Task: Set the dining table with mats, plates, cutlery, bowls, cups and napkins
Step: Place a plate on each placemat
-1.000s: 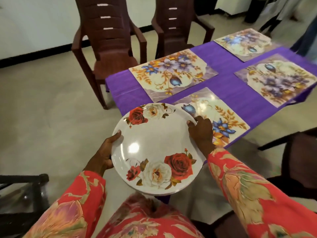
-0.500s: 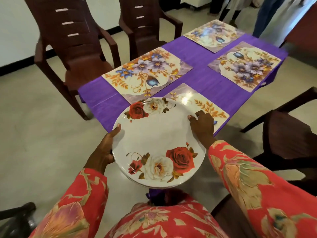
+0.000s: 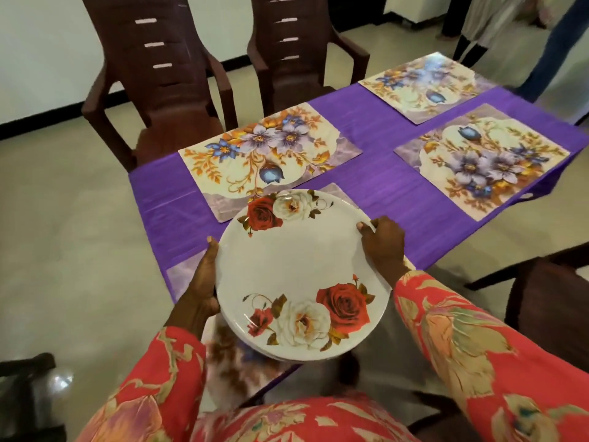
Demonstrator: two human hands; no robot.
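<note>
Since the earlier frame the stack of plates has been carried further over the table and is now held above the near mat, most of which is covered by it

Lower left of the frame: a dark object on the floor is seen, too cut off to be identified

Left of centre: the left hand is clamped on the left rim of the stack, thumb laid on the top plate's rim, fingers hidden beneath. A red floral sleeve is worn on that arm

Centre: the top plate is white with red and white roses at its far and near edges; further rims are seen under its lower edge, count not resolvable. Whether the stack touches the mat cannot be told

Upper left to upper centre: two brown plastic chairs, the left chair and the second chair, are drawn up to the far side of the table. A floral mat is laid flat on the purple cloth in front of them

Right of centre: the right hand is clamped on the right rim, thumb on top, fingers curled round the edge

Right and upper right: two further mats are laid, the far mat and the right mat, well apart from the stack. A dark chair is seen at the right edge. Legs of bystanders are seen at the upper right
</note>
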